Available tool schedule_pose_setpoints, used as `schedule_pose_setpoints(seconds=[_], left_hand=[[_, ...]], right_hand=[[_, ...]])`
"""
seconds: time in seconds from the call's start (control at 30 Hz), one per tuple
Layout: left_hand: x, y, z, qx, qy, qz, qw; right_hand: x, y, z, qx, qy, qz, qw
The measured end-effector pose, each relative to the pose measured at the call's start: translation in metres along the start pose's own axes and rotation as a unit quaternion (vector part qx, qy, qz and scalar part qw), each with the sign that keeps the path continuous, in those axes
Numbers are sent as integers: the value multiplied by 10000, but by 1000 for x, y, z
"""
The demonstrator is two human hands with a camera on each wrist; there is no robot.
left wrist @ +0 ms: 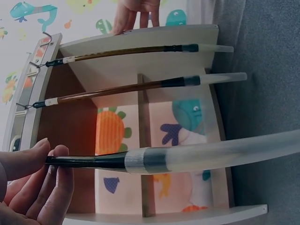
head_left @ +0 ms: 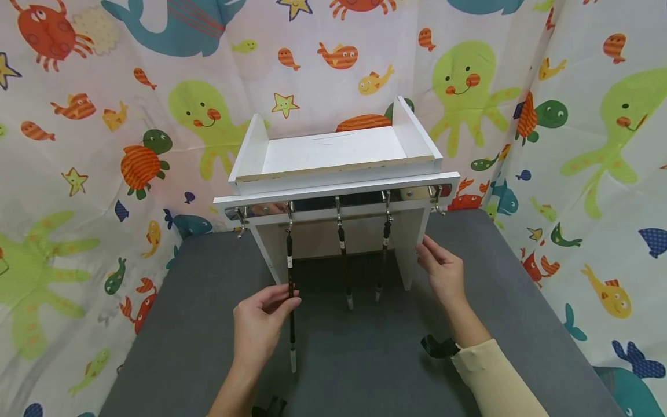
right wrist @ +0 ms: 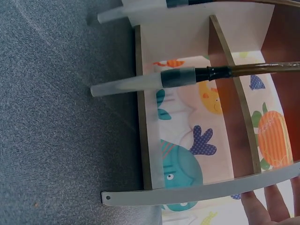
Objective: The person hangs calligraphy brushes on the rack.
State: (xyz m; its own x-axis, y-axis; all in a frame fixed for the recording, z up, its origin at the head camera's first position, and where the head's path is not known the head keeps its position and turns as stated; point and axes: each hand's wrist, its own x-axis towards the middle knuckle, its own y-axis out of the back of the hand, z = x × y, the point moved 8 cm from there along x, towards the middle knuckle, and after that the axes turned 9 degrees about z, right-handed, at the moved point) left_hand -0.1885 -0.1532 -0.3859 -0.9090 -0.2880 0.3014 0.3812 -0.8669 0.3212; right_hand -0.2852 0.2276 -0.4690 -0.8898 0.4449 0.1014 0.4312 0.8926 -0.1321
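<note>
A white wall-style shelf (head_left: 333, 184) stands on the grey surface, with a row of metal hooks along its front rail. Three calligraphy brushes with clear tip caps hang from these hooks. My left hand (head_left: 263, 324) pinches the leftmost brush (head_left: 290, 263) between thumb and fingers, low on its handle. That brush's capped tip (left wrist: 229, 152) points downward below the hand. The middle brush (head_left: 344, 260) and the right brush (head_left: 384, 255) hang untouched. My right hand (head_left: 443, 269) touches the outside of the shelf's right side panel (head_left: 414, 237) with its fingers.
The outermost hooks, left (head_left: 241, 222) and right (head_left: 436, 200), hold no brush. An open tray-like top (head_left: 333, 150) with raised ends tops the shelf. A sea-animal curtain (head_left: 312, 75) hangs behind and beside the grey surface (head_left: 365, 359). Dark straps sit near both wrists.
</note>
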Motion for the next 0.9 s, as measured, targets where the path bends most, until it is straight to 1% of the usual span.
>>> schedule_pose_setpoints(seconds=[0.13, 0.3, 0.4, 0.53, 0.6, 0.7, 0.8, 0.9], left_hand=[[0, 1, 0, -52, 111, 26, 9999], [-1, 3, 4, 77, 285, 86, 9995], [-3, 5, 15, 85, 318, 118, 9994], [-6, 8, 28, 79, 200, 180, 9996], [-6, 8, 25, 48, 204, 208, 9996], [-4, 8, 14, -11, 252, 260, 9993], [-3, 10, 5, 10, 206, 432, 9989], [-2, 14, 2, 102, 57, 661, 9977]], right_hand=[[2, 0, 4, 112, 58, 70, 9999], [2, 0, 5, 200, 37, 86, 9998], [2, 0, 3, 249, -25, 78, 9997], [-3, -2, -7, 261, -70, 32, 9996], [-5, -3, -11, 252, -88, 20, 9996], [-8, -3, -15, 201, -77, 13, 9998], [-9, -4, -17, 100, 13, -10, 9999], [-8, -4, -18, 88, 70, -28, 9999]])
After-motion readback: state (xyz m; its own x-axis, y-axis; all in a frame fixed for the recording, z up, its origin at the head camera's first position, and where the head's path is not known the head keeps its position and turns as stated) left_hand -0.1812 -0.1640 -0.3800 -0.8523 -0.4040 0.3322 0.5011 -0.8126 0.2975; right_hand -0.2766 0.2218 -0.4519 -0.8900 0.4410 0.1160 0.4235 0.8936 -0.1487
